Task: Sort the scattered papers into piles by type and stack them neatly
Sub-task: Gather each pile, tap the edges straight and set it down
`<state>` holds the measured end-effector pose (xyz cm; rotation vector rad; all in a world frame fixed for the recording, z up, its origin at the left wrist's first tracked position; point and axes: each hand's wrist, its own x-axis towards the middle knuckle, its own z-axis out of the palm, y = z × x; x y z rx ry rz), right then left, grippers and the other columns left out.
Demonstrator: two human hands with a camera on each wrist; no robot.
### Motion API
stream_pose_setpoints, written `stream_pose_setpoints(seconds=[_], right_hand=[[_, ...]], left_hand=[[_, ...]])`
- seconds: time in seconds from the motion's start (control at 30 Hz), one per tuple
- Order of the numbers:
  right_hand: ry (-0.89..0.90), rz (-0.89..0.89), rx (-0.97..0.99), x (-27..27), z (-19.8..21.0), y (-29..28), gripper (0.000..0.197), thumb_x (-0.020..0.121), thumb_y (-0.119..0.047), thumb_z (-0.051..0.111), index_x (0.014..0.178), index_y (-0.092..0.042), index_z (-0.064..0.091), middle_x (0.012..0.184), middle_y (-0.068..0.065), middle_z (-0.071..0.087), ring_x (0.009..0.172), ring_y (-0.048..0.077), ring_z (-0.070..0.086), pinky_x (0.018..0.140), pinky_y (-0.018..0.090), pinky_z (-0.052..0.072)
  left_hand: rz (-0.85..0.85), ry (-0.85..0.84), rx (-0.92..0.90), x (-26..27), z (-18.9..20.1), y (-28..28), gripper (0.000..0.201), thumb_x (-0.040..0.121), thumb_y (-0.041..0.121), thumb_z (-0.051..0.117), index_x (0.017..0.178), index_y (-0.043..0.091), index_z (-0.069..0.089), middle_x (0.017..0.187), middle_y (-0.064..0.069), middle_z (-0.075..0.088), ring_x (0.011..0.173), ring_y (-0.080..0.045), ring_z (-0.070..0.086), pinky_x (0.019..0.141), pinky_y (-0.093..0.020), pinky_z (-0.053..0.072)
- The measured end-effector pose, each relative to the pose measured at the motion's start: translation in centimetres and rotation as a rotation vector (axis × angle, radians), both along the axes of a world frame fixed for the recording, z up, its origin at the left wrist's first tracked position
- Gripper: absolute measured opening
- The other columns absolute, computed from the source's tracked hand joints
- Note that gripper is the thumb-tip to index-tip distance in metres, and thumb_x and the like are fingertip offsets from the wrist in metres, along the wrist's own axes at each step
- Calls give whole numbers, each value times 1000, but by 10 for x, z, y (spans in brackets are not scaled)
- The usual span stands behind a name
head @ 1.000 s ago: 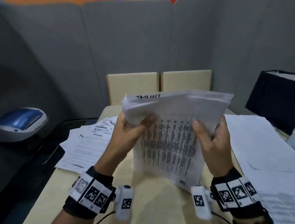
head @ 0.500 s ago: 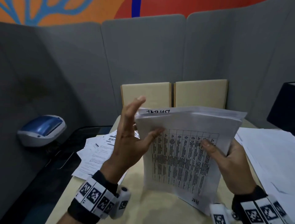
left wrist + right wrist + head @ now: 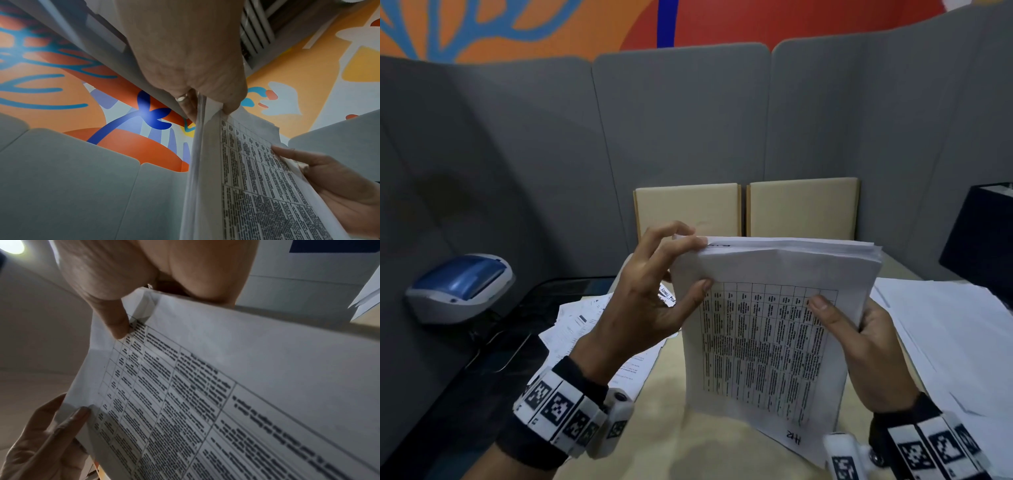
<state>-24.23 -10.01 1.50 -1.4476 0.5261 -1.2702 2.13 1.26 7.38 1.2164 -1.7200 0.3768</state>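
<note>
While I hold a sheaf of printed papers (image 3: pixel 774 329) upright above the beige table (image 3: pixel 688 442), my left hand (image 3: pixel 650 301) pinches its top left corner, thumb in front, fingers behind. My right hand (image 3: pixel 866 339) grips its right edge, thumb pressed on the printed grid. Scattered forms (image 3: pixel 575 325) lie left of the sheaf; blank white sheets (image 3: pixel 955 329) lie to its right.
</note>
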Motion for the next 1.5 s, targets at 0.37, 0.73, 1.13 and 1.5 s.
stream_pose_setpoints(seconds=[0.37, 0.73, 1.13, 1.5], right_hand=[[-2, 27, -12, -4, 6, 2, 23, 90, -19, 64, 108, -8, 74, 101, 4, 81, 94, 17, 76, 75, 19, 58], [-7, -19, -74, -1, 2, 7, 22, 91, -23, 65, 109, -15, 75, 100, 6, 80, 89, 22, 78, 71, 27, 61], [-29, -95, -111, -4, -1, 9, 21, 94, -19, 65, 112, -15, 75, 102, 0, 81, 97, 17, 77, 77, 25, 61], [-68, -280, -143, 10, 21, 11, 17, 98, -25, 65, 112, -19, 74, 102, -11, 81, 96, 7, 76, 79, 21, 61]], left_hand=[[152, -304, 158, -15, 31, 12, 57, 96, 44, 69, 149, 25, 56, 157, -1, 43, 113, -17, 62, 88, -45, 60], [384, -599, 351, -97, 37, 2, 103, 94, 75, 45, 167, 15, 4, 175, -5, -5, 162, -27, 2, 129, -57, 8], [234, 222, -53, -47, 10, -5, 97, 80, 50, 85, 155, 14, 36, 158, 3, 39, 148, -19, 39, 122, -45, 35], [-175, 1001, 245, -62, -37, -39, 22, 84, 18, 79, 102, 6, 77, 95, -9, 82, 89, -24, 79, 70, -30, 62]])
